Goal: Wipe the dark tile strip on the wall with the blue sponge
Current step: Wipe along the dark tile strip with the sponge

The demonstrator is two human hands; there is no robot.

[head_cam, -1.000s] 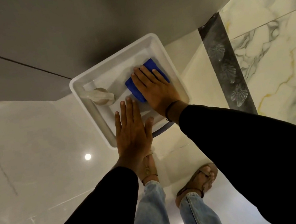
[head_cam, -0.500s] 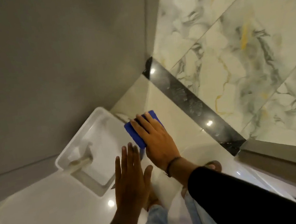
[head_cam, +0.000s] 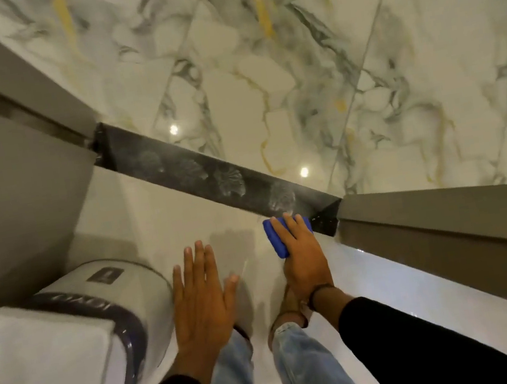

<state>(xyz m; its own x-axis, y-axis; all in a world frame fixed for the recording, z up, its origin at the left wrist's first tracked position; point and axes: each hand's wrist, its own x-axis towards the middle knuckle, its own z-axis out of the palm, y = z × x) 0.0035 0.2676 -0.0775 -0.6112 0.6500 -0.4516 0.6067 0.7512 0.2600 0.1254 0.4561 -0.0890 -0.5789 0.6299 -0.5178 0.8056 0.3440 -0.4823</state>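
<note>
The dark tile strip (head_cam: 196, 170) runs diagonally across the marble wall, from a grey panel at upper left down to a grey frame at right; pale shell patterns show on it. My right hand (head_cam: 305, 259) lies flat on the blue sponge (head_cam: 277, 240) and presses it against the wall at the strip's lower right end. The sponge's top edge touches the strip's lower border. My left hand (head_cam: 200, 298) is flat with fingers spread, held over the pale tile below the strip, holding nothing.
A white appliance with a dark band (head_cam: 99, 313) sits at lower left, a white sink edge (head_cam: 23, 357) beside it. A grey frame (head_cam: 447, 218) borders the strip on the right. A grey panel (head_cam: 11, 162) stands at left. My legs in jeans (head_cam: 304, 365) are below.
The view swung up and right from the sink to the wall. My right hand carried the sponge away from the sink to the strip's lower right end. My left hand followed, still flat.
</note>
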